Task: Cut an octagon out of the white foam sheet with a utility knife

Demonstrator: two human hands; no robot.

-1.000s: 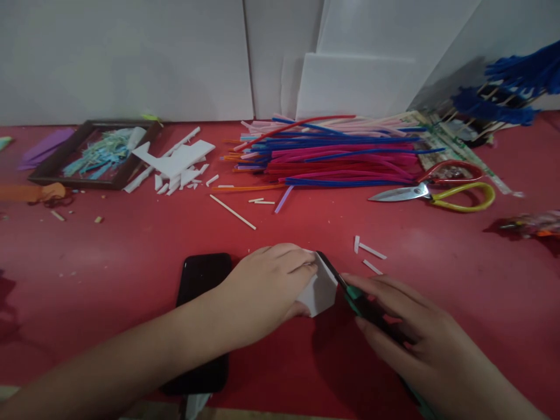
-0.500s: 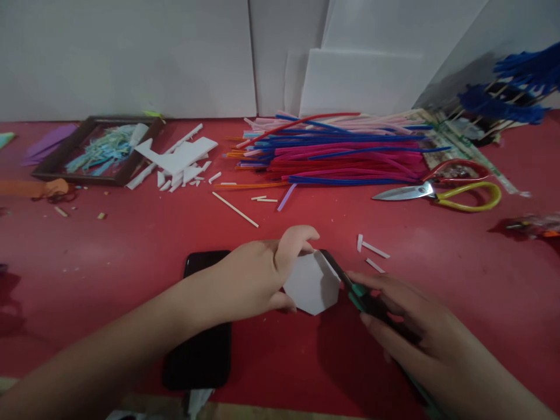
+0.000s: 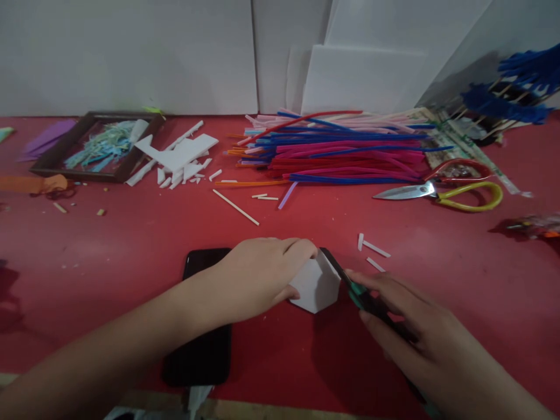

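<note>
A small white many-sided foam board piece (image 3: 317, 289) lies on the red table in front of me. My left hand (image 3: 273, 274) grips it from the left, fingers over the far edge and thumb at the near side. In my right hand (image 3: 411, 326) is a utility knife (image 3: 361, 296) with a green and black body. Its dark blade lies along the piece's upper right edge. Under my left forearm rests a black smartphone (image 3: 199, 356), partly covered. Thin white offcuts (image 3: 374, 248) lie beyond my right hand.
Pipe cleaners (image 3: 350, 149) in several colours lie in a pile at the back. Scissors (image 3: 437, 189) with red and yellow handles rest at the right. White foam scraps (image 3: 188, 154) and a brown frame (image 3: 126, 171) sit back left. A thin stick (image 3: 236, 207) lies mid-table.
My left index finger, raised and curled before, has come down onto the piece's far edge. The knife and my right hand stay almost where they were.
</note>
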